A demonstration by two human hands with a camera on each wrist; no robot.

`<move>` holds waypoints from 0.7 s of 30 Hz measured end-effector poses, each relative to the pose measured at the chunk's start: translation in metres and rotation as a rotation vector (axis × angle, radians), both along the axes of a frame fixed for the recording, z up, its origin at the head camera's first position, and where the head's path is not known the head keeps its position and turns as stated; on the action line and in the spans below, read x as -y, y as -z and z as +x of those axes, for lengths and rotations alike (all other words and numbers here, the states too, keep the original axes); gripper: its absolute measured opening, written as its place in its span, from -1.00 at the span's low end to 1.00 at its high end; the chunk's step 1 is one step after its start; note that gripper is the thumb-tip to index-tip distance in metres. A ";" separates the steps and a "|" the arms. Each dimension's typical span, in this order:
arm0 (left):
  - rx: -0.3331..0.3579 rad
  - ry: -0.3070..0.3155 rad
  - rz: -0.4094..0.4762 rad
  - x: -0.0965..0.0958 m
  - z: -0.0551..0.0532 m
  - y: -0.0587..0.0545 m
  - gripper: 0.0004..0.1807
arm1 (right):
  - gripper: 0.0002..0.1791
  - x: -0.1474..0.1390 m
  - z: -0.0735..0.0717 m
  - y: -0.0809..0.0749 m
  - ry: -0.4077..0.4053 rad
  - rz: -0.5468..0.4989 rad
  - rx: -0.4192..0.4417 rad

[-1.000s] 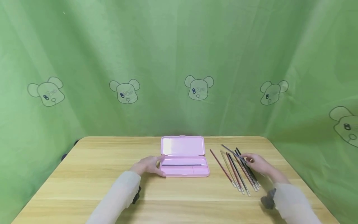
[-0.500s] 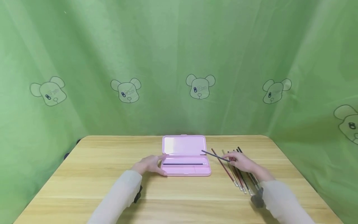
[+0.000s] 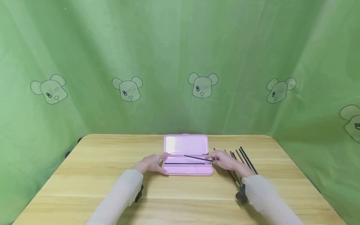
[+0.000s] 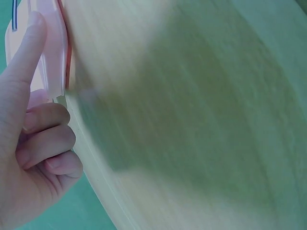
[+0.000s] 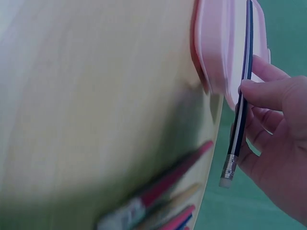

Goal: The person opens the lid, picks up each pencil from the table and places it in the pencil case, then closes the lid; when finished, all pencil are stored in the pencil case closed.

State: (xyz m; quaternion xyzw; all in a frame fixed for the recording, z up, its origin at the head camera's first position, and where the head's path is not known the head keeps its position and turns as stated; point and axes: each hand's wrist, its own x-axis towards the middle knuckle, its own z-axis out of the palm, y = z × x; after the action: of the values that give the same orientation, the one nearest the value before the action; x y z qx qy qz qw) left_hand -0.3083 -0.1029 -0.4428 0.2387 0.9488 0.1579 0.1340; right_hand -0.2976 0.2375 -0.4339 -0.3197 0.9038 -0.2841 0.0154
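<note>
A pink pencil case [image 3: 186, 144] lies with its lid raised at the far middle of the table. My left hand [image 3: 152, 163] grips its left end; in the left wrist view the thumb [image 4: 28, 52] lies along it and the other fingers are curled. Inside the case lies one dark pencil [image 3: 177, 163]. Between thumb and fingers, my right hand [image 3: 223, 161] pinches a black-and-silver striped pencil [image 5: 243, 103], which reaches across the case's right part in the head view. Its white eraser end [image 5: 225, 182] points away from the case in the right wrist view.
Several more pencils [image 3: 248, 160] lie on the wooden table [image 3: 112, 150] right of the case, partly hidden by my right arm. Some show red and tan in the right wrist view. A green curtain [image 3: 157, 47] with bear-head prints hangs behind the table.
My right hand has lifted the striped pencil from the loose pencils and carried it left, over the case's right end. My left hand has kept its grip on the case.
</note>
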 end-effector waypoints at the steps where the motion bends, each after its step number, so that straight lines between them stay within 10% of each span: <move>1: 0.000 -0.001 0.002 0.000 0.000 0.000 0.03 | -0.62 0.004 -0.002 0.001 -0.012 0.003 -0.008; 21: -0.007 -0.003 -0.001 0.001 -0.001 0.000 0.03 | -0.65 0.058 -0.016 0.007 -0.068 0.083 -0.081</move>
State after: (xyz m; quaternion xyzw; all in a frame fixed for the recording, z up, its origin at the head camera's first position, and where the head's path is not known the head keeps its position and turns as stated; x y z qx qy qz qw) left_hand -0.3095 -0.1035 -0.4432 0.2378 0.9497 0.1566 0.1305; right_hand -0.3135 0.1793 -0.4407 -0.3607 0.9032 -0.2327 0.0015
